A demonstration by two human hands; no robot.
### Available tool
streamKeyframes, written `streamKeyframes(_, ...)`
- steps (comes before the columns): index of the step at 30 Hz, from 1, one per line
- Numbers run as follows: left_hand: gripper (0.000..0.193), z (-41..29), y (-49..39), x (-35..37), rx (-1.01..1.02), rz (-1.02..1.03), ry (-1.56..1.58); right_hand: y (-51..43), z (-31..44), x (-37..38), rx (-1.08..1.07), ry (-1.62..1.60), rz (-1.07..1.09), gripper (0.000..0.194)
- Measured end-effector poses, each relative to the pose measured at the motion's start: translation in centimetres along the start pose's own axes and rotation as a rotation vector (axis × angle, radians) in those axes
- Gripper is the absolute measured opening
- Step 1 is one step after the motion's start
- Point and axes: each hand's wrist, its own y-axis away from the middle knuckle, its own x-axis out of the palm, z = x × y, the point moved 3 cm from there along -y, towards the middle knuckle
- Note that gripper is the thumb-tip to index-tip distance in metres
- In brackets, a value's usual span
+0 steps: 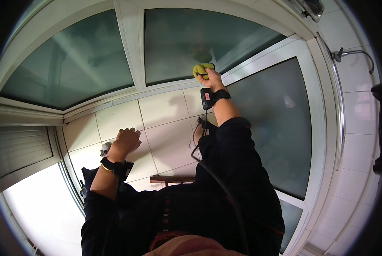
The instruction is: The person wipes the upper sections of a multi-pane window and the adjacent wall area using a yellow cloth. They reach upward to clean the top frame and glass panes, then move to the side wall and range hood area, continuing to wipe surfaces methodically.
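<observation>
My right hand [210, 77] grips a folded yellow-green cloth [201, 71] with dark edging and holds it at the lower part of a dark glass pane [184, 41], near its white frame. A blurred reflection of the cloth shows in the glass just above. My left hand [126, 140] hangs over the tiled floor with its fingers loosely curled and nothing seen in it; its palm side is hidden. Both wrists wear black straps with small boxes, and a cable [216, 177] runs from the right one along my body.
A white-framed glass door panel [274, 124] stands at my right, beside a metal rail [338, 112] on a tiled wall. Another pane [69, 60] is at the upper left, a bright window [46, 204] at the lower left. A reddish wooden piece [171, 179] lies near my body.
</observation>
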Motion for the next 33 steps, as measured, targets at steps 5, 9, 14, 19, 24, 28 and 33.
streamKeyframes(5, 0.031, -0.4, 0.2, -0.5, 0.009, -0.049, 0.003, 2.3, 7.7, 1.8, -0.153, -0.061, 0.105, 0.029)
streamKeyframes(9, 0.029, -0.3, 1.0, -0.8, 0.026, -0.131, 0.034, 7.4, 15.9, 1.4, -0.357, -0.115, 0.118, 0.026)
streamKeyframes(14, 0.029, 0.2, 1.9, -0.5, 0.018, -0.141, 0.059, 15.6, 20.2, 3.9, -0.635, -0.076, 0.285, 0.026)
streamKeyframes(19, 0.021, 1.4, 3.6, 0.2, -0.010, -0.328, 0.109, 20.3, 14.8, 9.1, -0.653, -0.108, 0.379, 0.023)
streamKeyframes(24, 0.024, 4.2, 5.3, 1.7, -0.157, -0.202, 0.133, 21.8, 6.6, 14.8, -0.899, 0.266, 0.581, 0.029)
streamKeyframes(28, 0.022, 5.2, 7.7, 1.7, -0.228, -0.176, 0.195, 18.4, 2.2, 15.6, -0.519, 0.067, 0.638, 0.026)
streamKeyframes(33, 0.018, 6.7, 9.9, 1.1, -0.247, -0.159, 0.235, 11.8, -0.5, 13.0, -0.369, 0.291, 0.471, 0.026)
